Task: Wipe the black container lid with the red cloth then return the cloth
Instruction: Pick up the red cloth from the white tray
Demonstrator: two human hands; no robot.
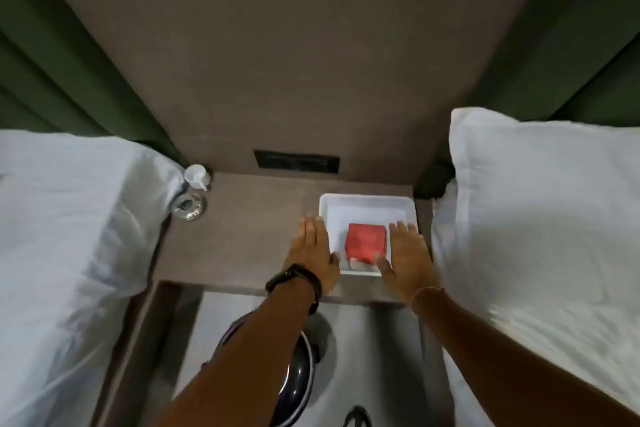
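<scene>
Floor between the beds: pale flooring (374, 357) fills the lower middle of the frame, and a dark, glossy round thing (298, 381) sits there, half hidden under my left forearm; I take it for the black container lid, though I cannot be sure.
Left hand: my left hand (313, 246) lies flat and empty, fingers spread, palm down just left of the white tray (367, 201), its thumb near the rim. A black watch (294, 279) is on that wrist.
Right hand: my right hand (408, 253) is likewise splayed and holding nothing, resting over the tray's right edge, thumb close to the cloth. I judge both hands frame the tray so I can pick the cloth out.
Red cloth: my red cloth (366, 242) sits folded in a neat square in the tray, centre frame, untouched, so wiping has not begun.
Nightstand: a brown top (263, 218) carries the tray within easy reach.
Left rear corner: a small white cup (196, 175) and a shiny metal piece (188, 206) stand well clear of my hands.
Sides: white bedding (69, 236) left, a white pillow (536, 201) right.
Back wall: a dark switch panel (296, 160), upper centre.
</scene>
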